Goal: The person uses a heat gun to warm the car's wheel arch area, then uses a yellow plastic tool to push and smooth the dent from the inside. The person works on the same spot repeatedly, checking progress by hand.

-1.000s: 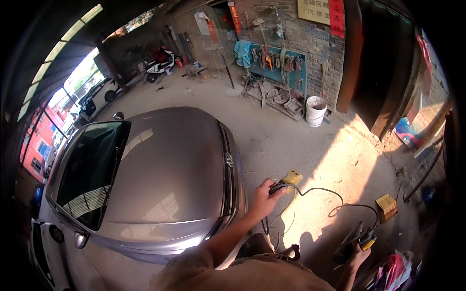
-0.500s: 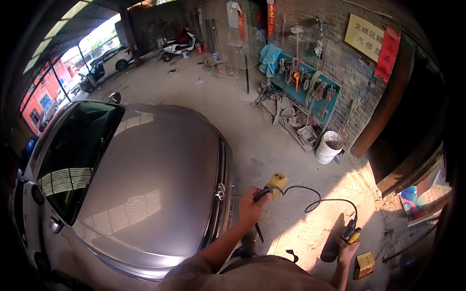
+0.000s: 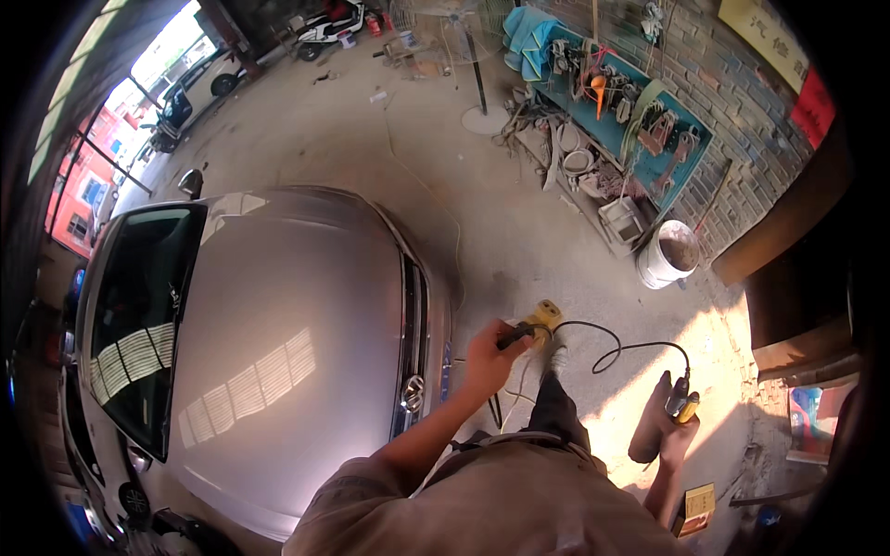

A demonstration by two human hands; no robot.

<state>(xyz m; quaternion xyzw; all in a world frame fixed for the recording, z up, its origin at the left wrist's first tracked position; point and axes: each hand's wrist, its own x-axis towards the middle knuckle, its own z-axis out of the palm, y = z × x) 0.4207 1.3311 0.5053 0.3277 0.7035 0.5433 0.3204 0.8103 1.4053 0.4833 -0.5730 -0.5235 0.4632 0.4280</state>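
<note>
My left hand point(image 3: 489, 360) is closed around a black cord point(image 3: 516, 334), and a dark end hangs below it. Just beyond the hand is a yellow socket block point(image 3: 548, 312) with outlet holes; whether the hand touches it I cannot tell. From there a black cable point(image 3: 619, 349) loops right to a yellow-and-black corded power tool point(image 3: 684, 404), its exact kind unclear. My right hand point(image 3: 674, 437) grips the tool low over the sunlit floor. Close on my left stands a grey-brown car point(image 3: 278, 334), its hood shut.
A white bucket point(image 3: 660, 264) stands ahead right, near a teal tool board point(image 3: 681, 176) on the brick wall. A fan point(image 3: 482, 116) stands farther back. A small yellow box point(image 3: 697, 505) lies by my right arm. A thin wire point(image 3: 431, 190) crosses the floor.
My view has tilted down and shifted, so more of my torso, a leg and a foot show. Both hands keep their holds, staying in about the same places relative to the socket block and cable.
</note>
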